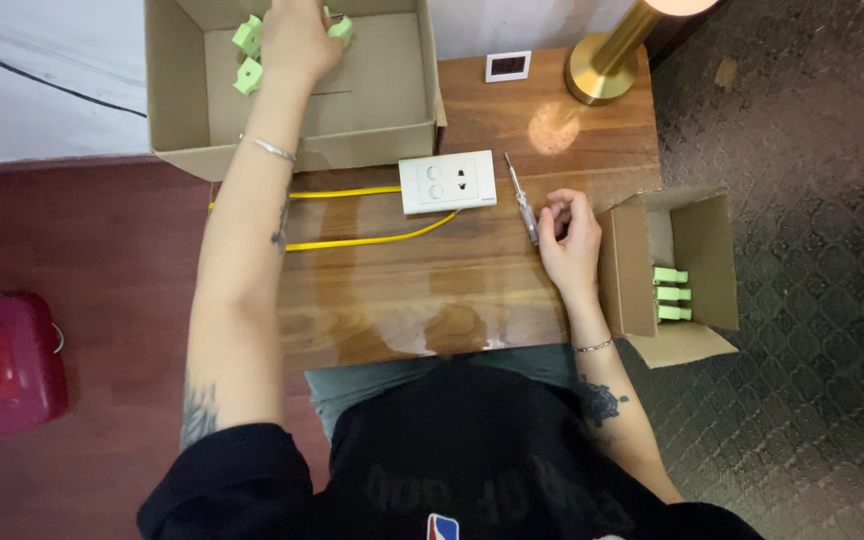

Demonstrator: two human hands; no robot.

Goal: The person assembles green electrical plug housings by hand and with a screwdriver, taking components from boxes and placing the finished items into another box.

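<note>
My left hand [297, 40] reaches into the large cardboard box [177, 110] at the back of the table, among several small green plastic parts [248, 55]; a green part [340, 28] shows at its fingertips, and whether it is gripped cannot be told. My right hand [570, 235] rests on the wooden table [432, 290] with fingers curled, touching the handle end of a small screwdriver [522, 205]. A white switch-and-socket plate [448, 182] lies between the hands, with yellow wires [352, 240] running left from it.
A smaller open cardboard box [627, 270] at the table's right edge holds three green parts [672, 294]. A brass lamp base [602, 65] and a small white device [508, 66] stand at the back right. A red object [2, 365] sits on the floor left.
</note>
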